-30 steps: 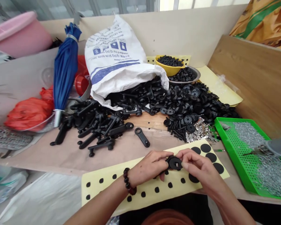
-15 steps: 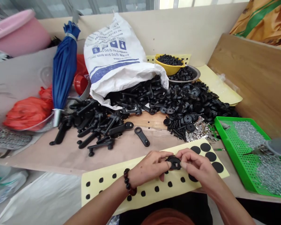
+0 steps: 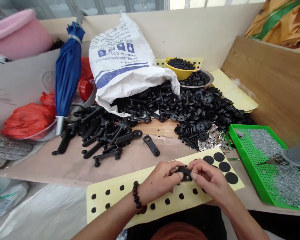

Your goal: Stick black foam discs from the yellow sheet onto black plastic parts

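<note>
A round black plastic part (image 3: 184,173) with a small metal piece on it is held between my two hands, just above a yellow sheet. My left hand (image 3: 161,178), wearing a dark bead bracelet (image 3: 137,197), pinches its left side with thumb and fingers. My right hand (image 3: 208,176) has its thumb and fingertips closed on the part's right side. Small black pads (image 3: 167,201) and larger black discs (image 3: 224,166) stick to the yellow sheet (image 3: 120,204). One loose black crank handle (image 3: 151,146) lies beyond my hands.
Black handles (image 3: 102,133) pile up at the left, near a white sack (image 3: 125,56). Black round parts (image 3: 210,103) and metal clips (image 3: 212,140) lie ahead. A green tray (image 3: 258,176) of small metal pieces stands right, under a grey tool (image 3: 295,156). A blue umbrella (image 3: 68,70) leans left.
The black round part has tilted slightly between my fingers, so its face shows less. Both hands stay in almost the same place.
</note>
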Demonstrator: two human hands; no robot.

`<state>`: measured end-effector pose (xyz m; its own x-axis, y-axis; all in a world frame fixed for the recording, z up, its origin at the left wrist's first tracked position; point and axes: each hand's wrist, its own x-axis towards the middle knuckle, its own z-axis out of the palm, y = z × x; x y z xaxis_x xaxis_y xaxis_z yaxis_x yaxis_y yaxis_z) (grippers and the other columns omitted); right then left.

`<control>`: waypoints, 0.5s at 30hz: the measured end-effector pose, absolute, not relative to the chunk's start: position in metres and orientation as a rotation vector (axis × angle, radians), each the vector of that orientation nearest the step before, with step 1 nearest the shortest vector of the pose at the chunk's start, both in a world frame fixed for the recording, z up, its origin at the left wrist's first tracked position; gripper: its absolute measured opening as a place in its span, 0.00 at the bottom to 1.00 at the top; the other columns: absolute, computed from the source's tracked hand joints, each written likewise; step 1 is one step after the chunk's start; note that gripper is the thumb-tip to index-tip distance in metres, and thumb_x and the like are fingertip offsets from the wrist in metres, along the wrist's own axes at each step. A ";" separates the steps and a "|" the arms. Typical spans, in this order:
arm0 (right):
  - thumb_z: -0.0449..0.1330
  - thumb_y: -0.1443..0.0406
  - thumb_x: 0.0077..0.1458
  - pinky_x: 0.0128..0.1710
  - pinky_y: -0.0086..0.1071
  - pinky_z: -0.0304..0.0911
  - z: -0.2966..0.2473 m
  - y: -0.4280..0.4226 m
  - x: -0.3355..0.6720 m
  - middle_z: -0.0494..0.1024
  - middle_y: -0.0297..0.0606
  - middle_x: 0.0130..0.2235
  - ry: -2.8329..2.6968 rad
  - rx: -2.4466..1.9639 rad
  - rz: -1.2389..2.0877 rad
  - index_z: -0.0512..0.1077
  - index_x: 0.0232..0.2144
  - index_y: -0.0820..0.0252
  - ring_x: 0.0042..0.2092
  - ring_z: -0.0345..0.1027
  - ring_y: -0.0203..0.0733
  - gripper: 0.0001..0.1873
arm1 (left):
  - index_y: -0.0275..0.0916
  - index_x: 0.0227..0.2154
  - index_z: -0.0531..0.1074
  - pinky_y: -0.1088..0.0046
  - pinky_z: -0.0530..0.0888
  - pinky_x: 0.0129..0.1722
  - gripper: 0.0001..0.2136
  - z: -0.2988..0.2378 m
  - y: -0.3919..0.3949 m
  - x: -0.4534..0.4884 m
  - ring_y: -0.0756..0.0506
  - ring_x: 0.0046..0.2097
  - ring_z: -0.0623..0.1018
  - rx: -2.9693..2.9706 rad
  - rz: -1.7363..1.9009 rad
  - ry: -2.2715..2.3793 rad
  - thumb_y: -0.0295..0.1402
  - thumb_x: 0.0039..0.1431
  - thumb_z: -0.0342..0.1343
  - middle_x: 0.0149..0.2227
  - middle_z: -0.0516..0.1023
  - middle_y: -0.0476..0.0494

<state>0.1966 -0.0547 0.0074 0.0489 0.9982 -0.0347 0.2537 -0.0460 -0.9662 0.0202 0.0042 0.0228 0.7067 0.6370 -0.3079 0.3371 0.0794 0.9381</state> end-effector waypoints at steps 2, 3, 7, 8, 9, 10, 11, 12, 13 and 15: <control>0.57 0.67 0.48 0.32 0.31 0.62 0.007 -0.056 0.196 0.71 0.38 0.31 -1.426 -1.462 1.012 0.65 0.20 0.57 0.34 0.66 0.42 0.08 | 0.37 0.42 0.72 0.82 0.62 0.19 0.13 0.020 0.002 0.020 0.54 0.21 0.64 1.526 0.309 0.860 0.36 0.57 0.50 0.22 0.64 0.54; 0.57 0.68 0.49 0.32 0.32 0.62 0.007 -0.057 0.196 0.71 0.37 0.30 -1.452 -1.472 0.988 0.65 0.20 0.57 0.34 0.66 0.42 0.08 | 0.36 0.41 0.72 0.82 0.62 0.19 0.13 0.018 0.001 0.019 0.54 0.20 0.63 1.530 0.321 0.871 0.37 0.58 0.50 0.21 0.64 0.54; 0.58 0.64 0.52 0.35 0.32 0.64 0.008 -0.060 0.198 0.74 0.38 0.32 -1.362 -1.420 1.111 0.71 0.23 0.58 0.36 0.68 0.42 0.07 | 0.36 0.40 0.72 0.81 0.60 0.19 0.12 0.013 -0.002 0.017 0.55 0.20 0.63 1.541 0.371 0.890 0.37 0.59 0.49 0.22 0.66 0.53; 0.58 0.62 0.52 0.37 0.32 0.64 0.007 -0.060 0.199 0.75 0.39 0.34 -1.290 -1.387 1.190 0.73 0.24 0.58 0.38 0.69 0.43 0.08 | 0.36 0.39 0.72 0.82 0.60 0.19 0.12 0.013 -0.002 0.017 0.55 0.20 0.63 1.533 0.385 0.890 0.37 0.59 0.49 0.21 0.66 0.53; 0.59 0.60 0.53 0.39 0.32 0.65 0.006 -0.061 0.200 0.77 0.40 0.36 -1.203 -1.355 1.278 0.75 0.26 0.59 0.39 0.70 0.43 0.10 | 0.35 0.39 0.72 0.82 0.60 0.19 0.12 0.013 -0.002 0.016 0.55 0.20 0.63 1.522 0.399 0.892 0.38 0.59 0.50 0.21 0.65 0.53; 0.59 0.59 0.53 0.40 0.33 0.65 0.004 -0.061 0.201 0.78 0.41 0.37 -1.104 -1.326 1.362 0.77 0.27 0.59 0.40 0.70 0.44 0.11 | 0.35 0.38 0.72 0.82 0.60 0.19 0.13 0.014 -0.003 0.016 0.55 0.20 0.63 1.508 0.411 0.890 0.38 0.59 0.50 0.20 0.65 0.53; 0.60 0.58 0.53 0.42 0.35 0.66 0.002 -0.062 0.202 0.78 0.42 0.38 -0.995 -1.299 1.433 0.78 0.29 0.60 0.41 0.71 0.44 0.11 | 0.34 0.39 0.72 0.82 0.60 0.19 0.13 0.014 -0.004 0.015 0.55 0.20 0.62 1.486 0.421 0.884 0.38 0.59 0.50 0.20 0.64 0.53; 0.61 0.58 0.52 0.42 0.36 0.66 0.000 -0.062 0.203 0.79 0.43 0.38 -0.888 -1.272 1.488 0.78 0.32 0.60 0.40 0.72 0.45 0.12 | 0.34 0.39 0.72 0.82 0.60 0.19 0.14 0.015 -0.004 0.015 0.55 0.20 0.62 1.461 0.432 0.876 0.39 0.59 0.50 0.20 0.64 0.53; 0.62 0.58 0.51 0.43 0.38 0.67 -0.001 -0.062 0.203 0.80 0.44 0.37 -0.792 -1.247 1.518 0.77 0.34 0.60 0.40 0.73 0.45 0.13 | 0.34 0.40 0.71 0.82 0.61 0.19 0.14 0.015 -0.005 0.014 0.55 0.20 0.63 1.434 0.446 0.870 0.39 0.59 0.50 0.20 0.65 0.53; 0.62 0.57 0.51 0.43 0.40 0.67 -0.003 -0.062 0.200 0.80 0.45 0.38 -0.693 -1.220 1.515 0.75 0.38 0.59 0.39 0.73 0.46 0.15 | 0.33 0.42 0.71 0.82 0.62 0.20 0.15 0.016 -0.006 0.012 0.55 0.21 0.64 1.394 0.476 0.872 0.39 0.59 0.51 0.22 0.66 0.52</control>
